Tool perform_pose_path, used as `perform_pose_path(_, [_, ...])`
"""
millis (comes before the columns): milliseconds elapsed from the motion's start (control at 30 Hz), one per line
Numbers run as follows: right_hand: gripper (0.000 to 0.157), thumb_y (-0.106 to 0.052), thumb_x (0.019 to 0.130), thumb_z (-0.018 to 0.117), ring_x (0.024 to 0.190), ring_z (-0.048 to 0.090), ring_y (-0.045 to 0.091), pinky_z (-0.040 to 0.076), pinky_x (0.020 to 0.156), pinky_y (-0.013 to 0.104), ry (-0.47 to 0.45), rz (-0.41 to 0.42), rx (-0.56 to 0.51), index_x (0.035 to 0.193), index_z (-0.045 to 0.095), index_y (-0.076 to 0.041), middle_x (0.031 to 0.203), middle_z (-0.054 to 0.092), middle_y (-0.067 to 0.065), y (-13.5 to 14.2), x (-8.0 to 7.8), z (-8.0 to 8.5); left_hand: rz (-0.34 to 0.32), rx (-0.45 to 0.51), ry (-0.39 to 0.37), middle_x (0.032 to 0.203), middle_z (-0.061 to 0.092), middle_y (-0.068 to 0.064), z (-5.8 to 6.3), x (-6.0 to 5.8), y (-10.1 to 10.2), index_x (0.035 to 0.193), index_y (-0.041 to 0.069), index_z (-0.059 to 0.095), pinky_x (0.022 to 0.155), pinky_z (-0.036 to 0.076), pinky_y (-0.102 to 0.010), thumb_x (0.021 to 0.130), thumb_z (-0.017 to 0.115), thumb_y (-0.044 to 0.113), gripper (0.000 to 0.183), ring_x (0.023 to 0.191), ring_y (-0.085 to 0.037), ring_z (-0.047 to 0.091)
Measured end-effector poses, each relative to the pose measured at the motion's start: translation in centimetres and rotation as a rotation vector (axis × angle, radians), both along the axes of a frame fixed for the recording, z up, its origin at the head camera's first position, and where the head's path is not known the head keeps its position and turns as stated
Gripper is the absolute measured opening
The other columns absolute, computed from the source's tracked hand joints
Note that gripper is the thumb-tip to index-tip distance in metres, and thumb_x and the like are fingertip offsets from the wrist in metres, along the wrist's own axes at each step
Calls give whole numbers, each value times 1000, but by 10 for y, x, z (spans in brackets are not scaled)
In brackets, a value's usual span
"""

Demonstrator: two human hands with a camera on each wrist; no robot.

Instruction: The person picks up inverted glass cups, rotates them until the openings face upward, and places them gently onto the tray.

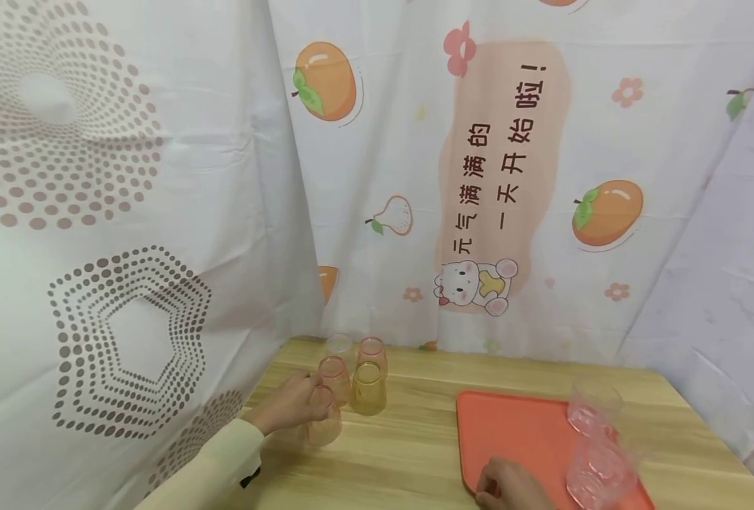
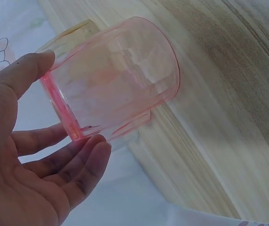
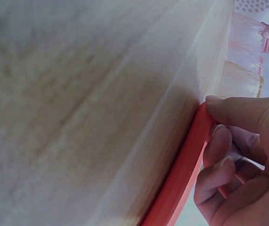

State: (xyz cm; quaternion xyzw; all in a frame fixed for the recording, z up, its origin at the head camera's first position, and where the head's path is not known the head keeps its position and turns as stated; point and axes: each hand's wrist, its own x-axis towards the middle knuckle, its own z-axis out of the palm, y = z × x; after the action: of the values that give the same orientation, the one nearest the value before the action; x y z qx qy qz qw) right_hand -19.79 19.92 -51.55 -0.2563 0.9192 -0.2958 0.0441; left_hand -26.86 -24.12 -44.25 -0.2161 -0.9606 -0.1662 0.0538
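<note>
A see-through pink cup point(image 2: 120, 80) stands upside down on the table at the left. My left hand point(image 1: 295, 402) holds it round its thick base, thumb on one side and fingers on the other. Just behind it stand a yellow cup point(image 1: 369, 391), another pink cup point(image 1: 334, 379) and a third pink one point(image 1: 372, 350). A clear cup point(image 1: 340, 346) is at the back. On the right, my right hand point(image 1: 512, 485) pinches the near left rim of a red tray point(image 1: 504, 425), thumb on the edge and the other fingers curled.
Two pinkish see-through cups point(image 1: 587, 418) point(image 1: 600, 471) are at the tray's right side, partly blurred. The wooden table point(image 1: 408, 446) lies between the cup group and the tray. Printed white curtains point(image 1: 377, 276) hang along the table's back and left side.
</note>
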Motion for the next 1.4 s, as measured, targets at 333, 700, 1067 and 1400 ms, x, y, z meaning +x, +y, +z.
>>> perform_pose_path(333, [17, -23, 79, 75, 60, 46, -2, 39, 51, 23, 33, 9, -4, 68, 62, -26, 69, 47, -18, -1, -1, 1, -39, 30, -2, 101, 66, -11, -7, -9, -5, 105, 4, 65, 74, 49, -42, 74, 78, 40, 50, 93, -27, 60])
perform_pose_path(700, [17, -24, 80, 76, 60, 45, -3, 40, 50, 23, 63, 26, -13, 70, 62, -26, 70, 46, -17, -1, -2, -1, -58, 39, 24, 90, 66, -2, -4, -6, -2, 99, 8, 66, 65, 48, -33, 70, 80, 35, 42, 84, -20, 59])
perform_pose_path(1067, [16, -25, 80, 76, 61, 47, -2, 41, 51, 23, 32, 30, -12, 71, 63, -24, 71, 48, -16, -1, -2, 0, -99, 54, 34, 80, 63, 3, 2, -1, 2, 93, 12, 65, 59, 46, -27, 68, 80, 31, 35, 72, -14, 57])
perform_pose_path(1400, [17, -23, 79, 76, 60, 46, -3, 40, 50, 23, 65, 21, 11, 69, 63, -26, 69, 46, -18, -1, 0, 0, -170, 128, -1, 72, 63, 2, 0, 5, 5, 90, 9, 67, 47, 41, -21, 70, 76, 22, 25, 52, -2, 46])
